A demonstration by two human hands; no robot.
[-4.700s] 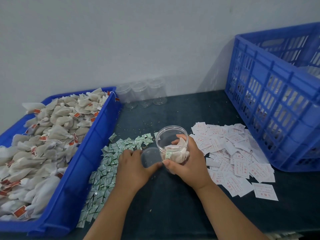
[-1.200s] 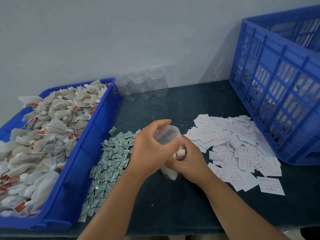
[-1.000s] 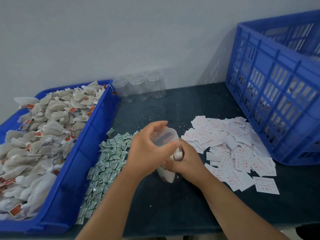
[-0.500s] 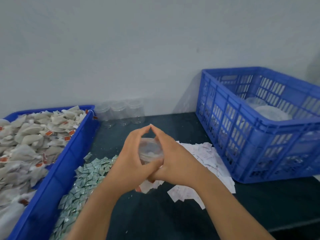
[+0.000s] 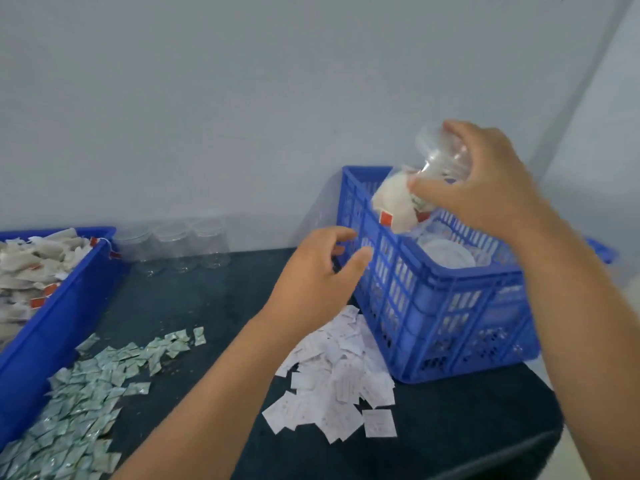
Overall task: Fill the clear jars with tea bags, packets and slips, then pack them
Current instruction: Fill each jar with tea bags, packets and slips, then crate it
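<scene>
Filled jar (image 5: 398, 202): clear, held in the air over the left part of the blue crate. It is tilted, bottom down to the left and top up to the right. White tea bags with a red tag show through its wall, and its top part is blurred.
Right hand (image 5: 485, 192): grips the jar near its top, with fingers curled over it and the thumb on the near side.
Left hand (image 5: 318, 282): lower, just in front of the crate's left corner and above the table. Its fingers are loosely curled, the thumb is apart, and it holds nothing. I cannot tell if it touches the crate.
Blue crate (image 5: 450, 306): has lattice walls and stands on the right side of the table. Its left rim lies between the left hand and the jar.
Packed jars (image 5: 446, 252): round clear tops inside the crate, just under the held jar.
Slips (image 5: 339, 372): a white paper pile on the table against the crate's front corner, partly hidden by the left forearm.
Packets (image 5: 86, 393): small and green, spread on the table between the slips and the tray.
Blue tray (image 5: 45, 337): at the left edge, heaped with white tea bags (image 5: 31, 268) that have red tags.
Empty jars (image 5: 180, 244): a row of clear jars at the wall, between tray and crate.
Table (image 5: 194, 306): has a dark top.
</scene>
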